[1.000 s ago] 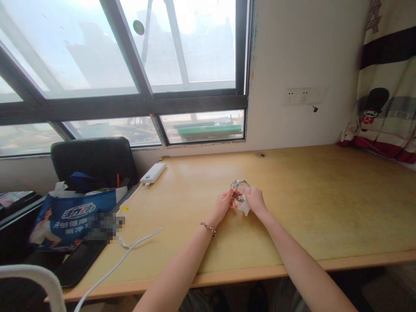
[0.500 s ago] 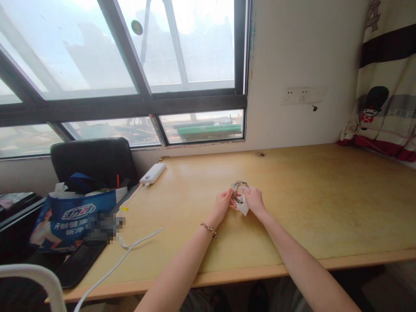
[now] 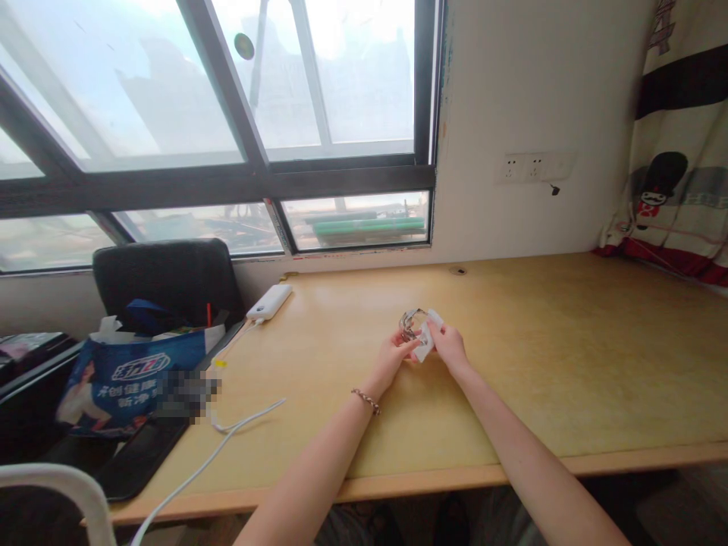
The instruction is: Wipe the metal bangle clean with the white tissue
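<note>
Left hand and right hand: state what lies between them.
The head view shows a white tissue-like piece and a shiny looped object between the left hand and right hand.

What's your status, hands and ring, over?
Left hand holding silvery ring. Right hand pinching thin white piece beside it. White cable lies off left, apart from both hands.

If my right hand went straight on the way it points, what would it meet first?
Past the white sheet in your right hand, probably the ring in your left hand, though depth is unclear.
</note>
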A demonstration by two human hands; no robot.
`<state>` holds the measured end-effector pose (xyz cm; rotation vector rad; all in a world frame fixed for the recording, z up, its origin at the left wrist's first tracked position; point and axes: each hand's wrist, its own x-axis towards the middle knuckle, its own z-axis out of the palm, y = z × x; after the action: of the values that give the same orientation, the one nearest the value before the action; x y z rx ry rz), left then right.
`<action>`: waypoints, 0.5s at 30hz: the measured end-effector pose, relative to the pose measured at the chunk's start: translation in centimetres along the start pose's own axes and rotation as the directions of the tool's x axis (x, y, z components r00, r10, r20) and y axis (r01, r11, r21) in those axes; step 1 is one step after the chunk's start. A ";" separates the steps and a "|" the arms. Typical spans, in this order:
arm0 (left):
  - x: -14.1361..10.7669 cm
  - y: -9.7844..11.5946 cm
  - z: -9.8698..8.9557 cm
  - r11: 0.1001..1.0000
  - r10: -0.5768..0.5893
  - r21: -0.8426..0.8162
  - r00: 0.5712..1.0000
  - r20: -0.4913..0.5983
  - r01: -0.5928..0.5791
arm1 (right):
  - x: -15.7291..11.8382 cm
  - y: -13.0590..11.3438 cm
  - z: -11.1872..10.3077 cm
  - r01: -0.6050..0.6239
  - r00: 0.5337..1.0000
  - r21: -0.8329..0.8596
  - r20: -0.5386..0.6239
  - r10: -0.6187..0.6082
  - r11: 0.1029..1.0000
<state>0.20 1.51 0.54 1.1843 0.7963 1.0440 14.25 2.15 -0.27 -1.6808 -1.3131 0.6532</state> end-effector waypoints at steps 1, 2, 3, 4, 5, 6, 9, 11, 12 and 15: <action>0.1 -0.1 -0.1 1.000 0.004 -0.017 1.000 -0.021 -0.004 | 0.0 0.0 0.0 0.007 1.000 0.018 -0.007 -0.007 1.000; 0.1 -0.2 -0.2 1.000 0.008 -0.030 0.999 -0.044 -0.009 | 0.1 -0.1 0.0 0.015 1.000 0.034 -0.007 -0.014 0.999; 0.2 -0.3 -0.2 0.999 0.010 -0.039 0.998 -0.065 -0.013 | 0.1 -0.2 -0.1 0.022 1.000 0.049 0.000 -0.022 0.999; 0.2 -0.3 -0.3 0.999 0.010 -0.048 0.996 -0.085 -0.014 | 0.1 -0.2 0.0 0.032 0.999 0.062 0.013 -0.033 0.998; 0.2 -0.4 -0.3 0.998 0.007 -0.055 0.995 -0.095 -0.013 | 0.1 -0.2 0.0 0.047 0.998 0.071 0.026 -0.049 0.996; 0.2 -0.4 -0.3 0.998 0.005 -0.059 0.995 -0.096 -0.011 | 0.1 -0.2 0.0 0.064 0.997 0.075 0.037 -0.067 0.995; 0.1 -0.3 -0.1 0.998 0.026 -0.054 0.998 -0.057 -0.029 | 0.0 -0.3 -0.1 0.116 0.992 0.060 0.051 -0.119 0.991; 0.0 -0.2 0.0 0.999 0.042 -0.031 0.999 -0.027 -0.043 | -0.1 -0.3 -0.2 0.121 0.991 0.038 0.052 -0.122 0.992; 0.0 -0.1 0.0 0.999 0.045 -0.017 0.999 -0.018 -0.045 | -0.2 -0.3 -0.3 0.109 0.992 0.031 0.057 -0.111 0.993; -0.1 -0.1 0.0 0.999 0.033 0.024 0.999 0.002 -0.033 | -0.2 -0.4 -0.4 0.035 0.995 0.031 0.097 -0.037 0.999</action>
<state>0.17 1.41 0.40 1.2217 0.7928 1.0629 14.35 1.84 0.23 -1.6154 -1.3927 0.7377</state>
